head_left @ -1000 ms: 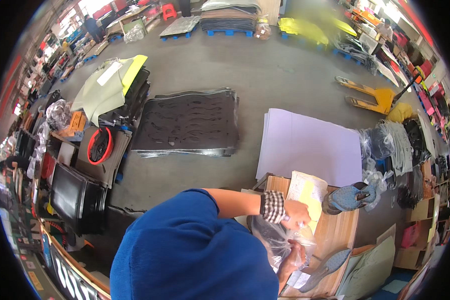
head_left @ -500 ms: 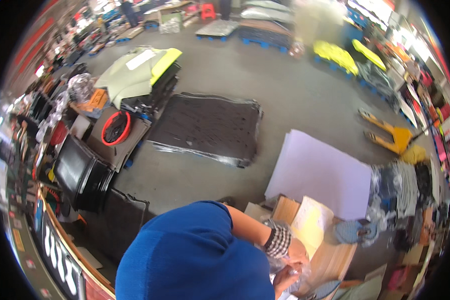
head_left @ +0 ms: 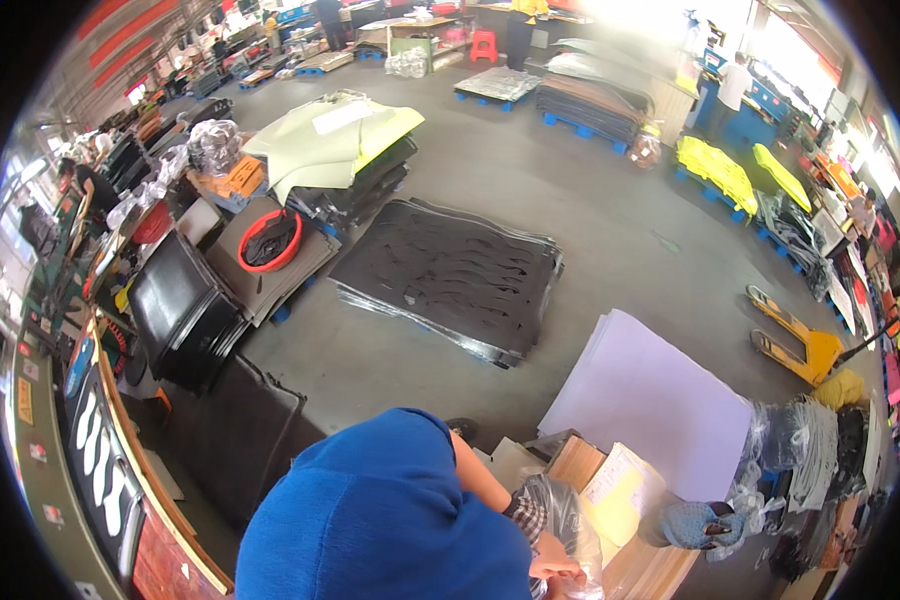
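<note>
Grey concrete workshop floor spreads far ahead, with a stack of black cut rubber sheets (head_left: 448,280) and a large white board (head_left: 650,400) lying on it. At the near right edge, one hand (head_left: 558,570), seemingly the right, pinches a crinkled clear plastic bag (head_left: 560,515) just above it. The bag stands upright over a wooden bench top (head_left: 660,565); the left hand is hidden behind blue cloth (head_left: 380,520).
</note>
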A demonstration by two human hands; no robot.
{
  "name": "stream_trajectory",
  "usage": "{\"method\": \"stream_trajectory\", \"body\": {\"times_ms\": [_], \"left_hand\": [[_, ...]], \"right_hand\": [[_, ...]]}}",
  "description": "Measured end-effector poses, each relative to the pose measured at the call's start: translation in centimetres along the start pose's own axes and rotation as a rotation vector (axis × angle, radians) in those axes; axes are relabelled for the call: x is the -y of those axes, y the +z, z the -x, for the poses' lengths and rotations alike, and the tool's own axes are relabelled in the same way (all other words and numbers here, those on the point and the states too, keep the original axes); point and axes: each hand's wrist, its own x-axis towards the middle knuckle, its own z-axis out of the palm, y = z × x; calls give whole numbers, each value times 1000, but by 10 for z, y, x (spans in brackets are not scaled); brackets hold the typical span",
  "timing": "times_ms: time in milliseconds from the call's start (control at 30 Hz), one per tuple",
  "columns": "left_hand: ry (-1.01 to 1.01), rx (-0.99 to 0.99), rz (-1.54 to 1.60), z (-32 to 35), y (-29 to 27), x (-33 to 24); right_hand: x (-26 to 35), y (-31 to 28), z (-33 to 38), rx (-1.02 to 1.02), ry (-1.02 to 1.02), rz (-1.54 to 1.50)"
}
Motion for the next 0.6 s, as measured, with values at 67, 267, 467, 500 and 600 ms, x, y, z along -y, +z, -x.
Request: {"method": "stream_trajectory", "body": {"times_ms": [67,267,467,500,600], "left_hand": [[-192,228,-142,0,-1,1],[-191,70,-256,-26,-18,0],[-331,199,-158,-24,-22,15],[-328,231,-165,-22,-23,19],[-322,297,-175,-20,-24,24]], "right_hand": [[-6,-1,-1,30,-8,-48],[-12,18,-13,-2,-185,-15],[-4,30,-20,-13,-182,80],[-3,31,-21,-15,-184,87],[0,33,-22,-11,-187,116]]}}
